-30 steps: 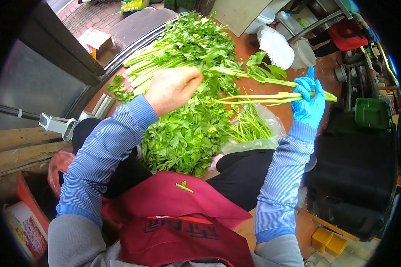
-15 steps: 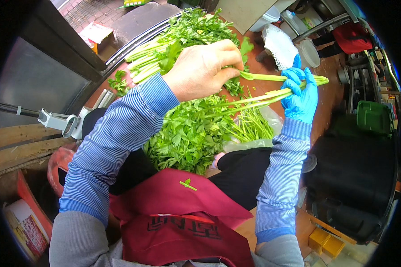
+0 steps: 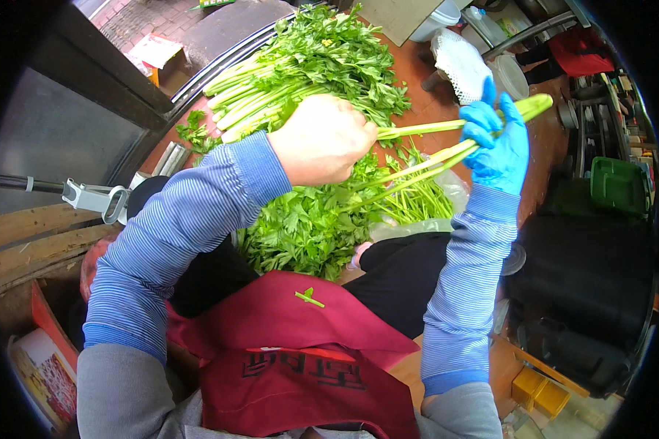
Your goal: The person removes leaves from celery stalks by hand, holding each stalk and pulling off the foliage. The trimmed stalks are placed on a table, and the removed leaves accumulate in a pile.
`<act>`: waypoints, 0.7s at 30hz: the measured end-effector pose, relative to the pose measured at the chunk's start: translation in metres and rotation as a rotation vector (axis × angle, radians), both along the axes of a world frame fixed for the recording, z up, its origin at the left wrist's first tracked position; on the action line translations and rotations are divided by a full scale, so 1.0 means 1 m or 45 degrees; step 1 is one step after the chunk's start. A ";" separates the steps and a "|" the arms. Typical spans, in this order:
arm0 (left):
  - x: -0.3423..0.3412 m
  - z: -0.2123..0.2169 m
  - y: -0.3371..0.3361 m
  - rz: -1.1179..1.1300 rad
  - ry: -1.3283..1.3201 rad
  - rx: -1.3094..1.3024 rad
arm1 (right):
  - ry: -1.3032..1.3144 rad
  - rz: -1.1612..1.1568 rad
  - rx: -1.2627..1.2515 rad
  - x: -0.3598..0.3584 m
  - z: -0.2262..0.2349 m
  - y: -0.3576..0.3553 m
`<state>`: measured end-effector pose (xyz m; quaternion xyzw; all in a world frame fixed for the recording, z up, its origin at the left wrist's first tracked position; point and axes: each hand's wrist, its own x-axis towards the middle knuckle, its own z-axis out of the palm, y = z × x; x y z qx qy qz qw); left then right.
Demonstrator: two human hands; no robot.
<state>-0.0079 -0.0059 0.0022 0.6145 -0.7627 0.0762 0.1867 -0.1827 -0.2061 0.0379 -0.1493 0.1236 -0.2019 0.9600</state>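
- So the celery stalks (image 3: 423, 129) are up in the air between the two hands, above the floor greens, with the thick end poking out past the glove.
- Right hand (image 3: 495, 143), in a blue glove: grip curled round the stalks near that thick end, index finger sticking up.
- Left hand (image 3: 324, 140), bare: grip pinched onto one stalk, thumb against the fingers. The other stalks angle down below it, loose at that end.
- Writing-wise: big dark lettering (image 3: 338, 374) across the maroon apron (image 3: 271, 402), upside down from here. A leafy green sprig (image 3: 311, 298) is lying on the apron too.
- Below the hands, a heap of leaves (image 3: 300, 230) on the floor, and just right of it a see-through plastic bag (image 3: 416, 231) with thin green stalks (image 3: 421, 201) in it.
- Further up, a big pile of leafy celery (image 3: 329, 58), pale ends toward the left.
- Other containers: green bin (image 3: 619, 186) on the right, yellow box (image 3: 539, 391) lower right, white bucket (image 3: 436, 20) up top, contents I can't make out.
- Lower left, a red-edged box (image 3: 54, 329) holds something with red-and-white print (image 3: 51, 377), too small to read.
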 end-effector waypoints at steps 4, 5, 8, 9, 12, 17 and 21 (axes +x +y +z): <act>0.001 -0.015 0.001 0.202 -0.167 0.689 | 0.121 0.070 -0.136 0.011 -0.008 0.003; 0.017 -0.032 0.002 0.228 -0.171 0.848 | 0.028 -0.021 -0.138 -0.002 0.000 -0.006; 0.041 -0.067 0.024 0.199 0.120 1.021 | -0.053 -0.239 -0.289 -0.054 0.014 -0.040; 0.046 -0.067 0.031 0.151 0.245 1.034 | -0.026 -0.294 -0.254 -0.058 0.016 -0.030; 0.057 -0.062 0.038 0.352 0.189 0.702 | -0.082 -0.293 -0.152 -0.059 0.019 -0.035; 0.043 -0.019 0.022 0.437 0.796 -0.285 | -0.183 -0.281 -0.112 -0.048 0.015 -0.025; 0.002 -0.002 -0.005 -0.033 1.310 -0.237 | -0.249 -0.186 -0.022 -0.030 0.019 -0.011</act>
